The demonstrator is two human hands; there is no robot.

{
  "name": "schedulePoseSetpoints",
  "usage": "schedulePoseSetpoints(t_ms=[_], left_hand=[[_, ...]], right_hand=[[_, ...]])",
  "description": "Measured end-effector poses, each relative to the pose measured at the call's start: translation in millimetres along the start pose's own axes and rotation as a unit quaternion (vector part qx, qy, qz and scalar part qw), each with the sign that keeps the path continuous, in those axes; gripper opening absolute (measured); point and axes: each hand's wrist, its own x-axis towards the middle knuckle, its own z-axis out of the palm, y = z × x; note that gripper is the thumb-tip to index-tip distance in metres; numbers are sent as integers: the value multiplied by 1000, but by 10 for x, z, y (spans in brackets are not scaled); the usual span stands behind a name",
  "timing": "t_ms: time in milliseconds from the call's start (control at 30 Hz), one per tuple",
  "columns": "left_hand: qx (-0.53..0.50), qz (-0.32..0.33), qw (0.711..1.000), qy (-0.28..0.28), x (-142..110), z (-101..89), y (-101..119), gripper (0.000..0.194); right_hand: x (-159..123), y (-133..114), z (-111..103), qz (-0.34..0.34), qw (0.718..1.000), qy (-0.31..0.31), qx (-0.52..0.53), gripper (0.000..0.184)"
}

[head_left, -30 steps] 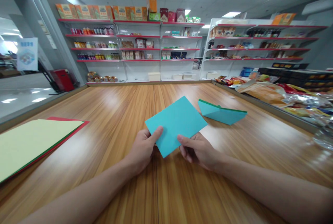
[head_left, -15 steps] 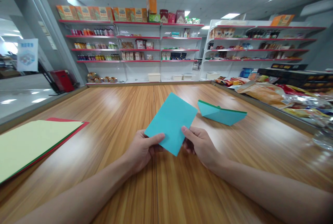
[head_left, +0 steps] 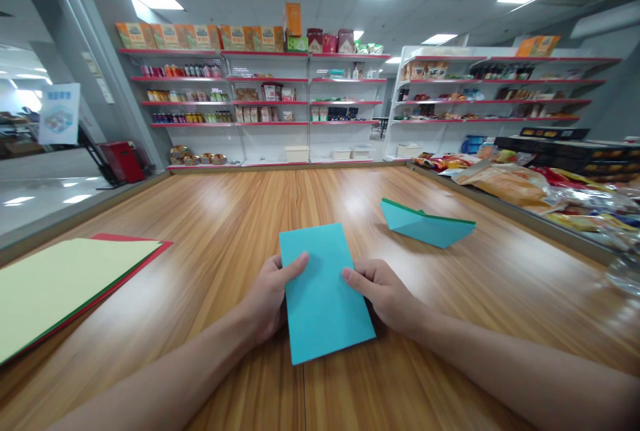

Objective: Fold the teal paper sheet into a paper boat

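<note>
A light-blue rectangle of paper [head_left: 325, 304] is held in front of me above the wooden table [head_left: 240, 204], its long sides running nearly toward me. My left hand [head_left: 273, 291] pinches its left edge, thumb on top and fingers underneath. On the opposite edge my right hand [head_left: 383, 291] grips it the same way, thumb on the upper face. Whether the sheet is folded in layers I cannot tell. Beyond my right hand rests a folded paper boat [head_left: 425, 224], light blue with a green upper edge.
A stack of coloured paper [head_left: 65, 284], pale yellow over green and red, lies on the left of the table. Packaged snacks [head_left: 515, 184] crowd the right side behind a raised edge. Shelves of goods [head_left: 270, 101] stand at the back, and a red box-like object [head_left: 123, 161] is on the floor at left.
The blue paper has been turned in my hands, from slanted to nearly lengthwise toward me, and is now lower and closer. Both hands keep hold of it. The boat has stayed put.
</note>
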Motion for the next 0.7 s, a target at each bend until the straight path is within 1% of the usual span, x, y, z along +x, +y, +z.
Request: schedulePoseSetpoints(t_ms=[67, 200, 267, 300, 400, 500, 600, 667, 700], left_hand=[[15, -3, 1000, -2, 9, -28, -15, 25], [59, -21, 998, -23, 13, -58, -31, 28], [93, -26, 995, -10, 18, -56, -40, 30], [112, -23, 993, 5, 22, -54, -46, 31], [175, 19, 982, 70, 41, -45, -73, 38], [264, 85, 954, 113, 44, -39, -101, 44], [353, 126, 920, 117, 24, -25, -114, 47], [379, 134, 909, 111, 10, -12, -118, 48], [380, 134, 909, 106, 6, -7, -120, 48]], right_hand=[[2, -10, 10, 0, 1000, 7, -2, 46], [8, -41, 16, -6, 999, 45, 6, 47], [5, -53, 13, -4, 998, 56, 6, 49], [2, -56, 10, 0, 999, 53, 3, 50], [-10, -54, 4, 14, 1000, 24, -6, 51], [-8, -45, 2, 14, 1000, 2, 19, 49], [10, -42, 3, 6, 998, 25, 56, 46], [22, -47, -1, 8, 996, 49, 77, 47], [25, -51, -4, 13, 995, 56, 87, 48]])
